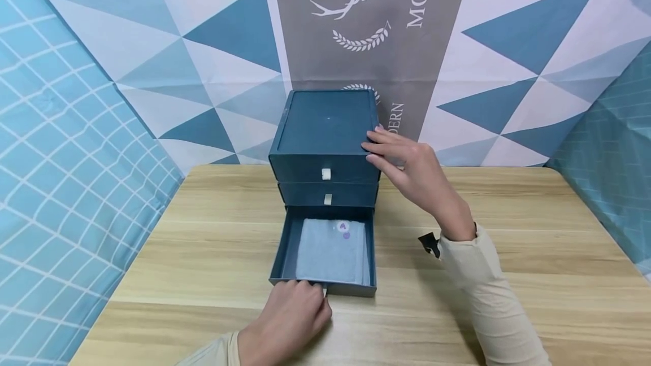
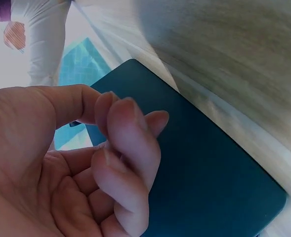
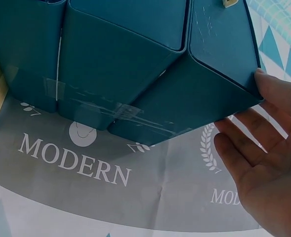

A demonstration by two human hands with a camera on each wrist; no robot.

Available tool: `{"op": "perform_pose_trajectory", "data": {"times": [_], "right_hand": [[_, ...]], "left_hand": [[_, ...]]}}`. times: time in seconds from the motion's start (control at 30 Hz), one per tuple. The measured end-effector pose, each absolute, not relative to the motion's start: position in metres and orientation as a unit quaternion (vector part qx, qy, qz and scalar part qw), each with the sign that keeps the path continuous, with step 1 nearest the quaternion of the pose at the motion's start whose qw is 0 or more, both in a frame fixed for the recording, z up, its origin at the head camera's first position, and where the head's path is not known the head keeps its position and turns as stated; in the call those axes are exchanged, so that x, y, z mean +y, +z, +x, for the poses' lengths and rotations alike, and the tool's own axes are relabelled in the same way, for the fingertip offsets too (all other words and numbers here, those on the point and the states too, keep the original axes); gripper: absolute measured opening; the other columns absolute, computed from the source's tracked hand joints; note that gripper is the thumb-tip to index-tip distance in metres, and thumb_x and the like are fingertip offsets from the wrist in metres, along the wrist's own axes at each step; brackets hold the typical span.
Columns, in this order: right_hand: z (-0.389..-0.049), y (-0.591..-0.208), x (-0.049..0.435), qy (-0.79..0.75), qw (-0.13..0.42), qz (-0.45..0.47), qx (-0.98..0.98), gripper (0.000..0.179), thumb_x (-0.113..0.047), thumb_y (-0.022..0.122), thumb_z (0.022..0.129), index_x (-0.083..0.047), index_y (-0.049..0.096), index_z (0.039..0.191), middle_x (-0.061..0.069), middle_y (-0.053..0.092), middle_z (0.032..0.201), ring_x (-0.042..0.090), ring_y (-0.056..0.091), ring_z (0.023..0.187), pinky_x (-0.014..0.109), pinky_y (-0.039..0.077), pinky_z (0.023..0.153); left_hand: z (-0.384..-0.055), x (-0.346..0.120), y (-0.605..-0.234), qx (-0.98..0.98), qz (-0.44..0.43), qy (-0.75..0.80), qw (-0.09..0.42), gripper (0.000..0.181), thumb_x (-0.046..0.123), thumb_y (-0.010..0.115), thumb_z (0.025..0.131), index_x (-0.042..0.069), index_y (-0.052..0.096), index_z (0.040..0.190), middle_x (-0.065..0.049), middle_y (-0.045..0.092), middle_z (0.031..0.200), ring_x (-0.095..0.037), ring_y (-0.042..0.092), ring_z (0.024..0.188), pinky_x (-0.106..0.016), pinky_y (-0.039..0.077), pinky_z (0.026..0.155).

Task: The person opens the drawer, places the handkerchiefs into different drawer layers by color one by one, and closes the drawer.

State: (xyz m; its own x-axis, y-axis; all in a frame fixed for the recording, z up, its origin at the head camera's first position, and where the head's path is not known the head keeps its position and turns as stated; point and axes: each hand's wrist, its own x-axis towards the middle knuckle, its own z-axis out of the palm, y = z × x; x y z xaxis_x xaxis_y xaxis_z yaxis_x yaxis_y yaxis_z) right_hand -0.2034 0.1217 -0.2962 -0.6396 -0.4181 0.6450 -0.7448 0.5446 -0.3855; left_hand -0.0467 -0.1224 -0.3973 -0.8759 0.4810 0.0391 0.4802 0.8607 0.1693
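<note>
A dark teal three-tier drawer box (image 1: 325, 123) stands on the table, its bottom drawer (image 1: 375, 253) pulled out. Inside lies a folded light-blue towel (image 1: 330, 256) with a small purple letter patch. My left hand (image 1: 290, 318) is at the drawer's front edge, fingers curled, pinching the pale pull tab (image 1: 325, 291); the left wrist view shows its thumb and fingertips together before the drawer front (image 2: 204, 173). With fairly straight fingers, my right hand (image 1: 407, 162) rests on the top right edge of the box; in the right wrist view its thumb touches the front corner of the top tier (image 3: 224, 44).
The two upper drawers, closed, have pale tabs (image 1: 326, 174). Behind the box hangs a patterned cloth (image 1: 229, 44) with triangles and a grey printed band. Clear tape (image 3: 125, 111) runs across the tiers' side. The wooden table (image 1: 213, 253) extends on both sides.
</note>
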Motion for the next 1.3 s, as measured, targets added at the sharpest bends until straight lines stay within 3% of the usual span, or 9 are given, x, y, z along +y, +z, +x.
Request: {"op": "perform_pose_trajectory", "data": {"times": [0.3,0.57,1.0,1.3], "right_hand": [[-0.204,-0.296,0.121,0.335,0.246,0.355,-0.837,0.030,-0.018,0.069,0.095,-0.012,0.070,0.124,0.006,0.060,0.138,0.020,0.048,0.136,0.044,0.046,0.102],[-0.204,-0.296,0.121,0.337,0.247,0.355,-0.836,0.029,-0.018,0.069,0.095,-0.012,0.071,0.123,0.006,0.060,0.138,0.020,0.048,0.136,0.044,0.046,0.101],[-0.204,-0.293,0.123,0.334,0.256,0.360,-0.832,0.029,-0.018,0.069,0.095,-0.011,0.071,0.123,0.008,0.060,0.138,0.021,0.048,0.136,0.044,0.047,0.101],[-0.203,-0.296,0.123,0.332,0.243,0.345,-0.844,0.029,-0.020,0.068,0.096,-0.013,0.070,0.124,0.005,0.059,0.139,0.019,0.047,0.136,0.043,0.047,0.100]], "left_hand": [[-0.054,-0.119,-0.393,0.962,0.251,0.108,-0.007,0.040,0.018,0.061,0.090,0.020,0.046,0.053,0.010,0.034,0.047,-0.005,0.032,0.042,-0.023,0.027,0.037],[-0.060,-0.117,-0.393,0.958,0.261,0.104,-0.050,0.041,0.017,0.064,0.086,0.020,0.044,0.050,0.010,0.035,0.046,-0.005,0.032,0.042,-0.024,0.026,0.036],[-0.075,-0.114,-0.394,0.956,0.260,0.122,-0.059,0.045,0.014,0.062,0.084,0.022,0.038,0.047,0.013,0.027,0.046,-0.003,0.026,0.042,-0.023,0.023,0.034],[-0.087,-0.114,-0.397,0.958,0.256,0.120,-0.042,0.043,0.014,0.063,0.084,0.022,0.040,0.048,0.011,0.029,0.046,-0.004,0.028,0.042,-0.022,0.024,0.035]]}}
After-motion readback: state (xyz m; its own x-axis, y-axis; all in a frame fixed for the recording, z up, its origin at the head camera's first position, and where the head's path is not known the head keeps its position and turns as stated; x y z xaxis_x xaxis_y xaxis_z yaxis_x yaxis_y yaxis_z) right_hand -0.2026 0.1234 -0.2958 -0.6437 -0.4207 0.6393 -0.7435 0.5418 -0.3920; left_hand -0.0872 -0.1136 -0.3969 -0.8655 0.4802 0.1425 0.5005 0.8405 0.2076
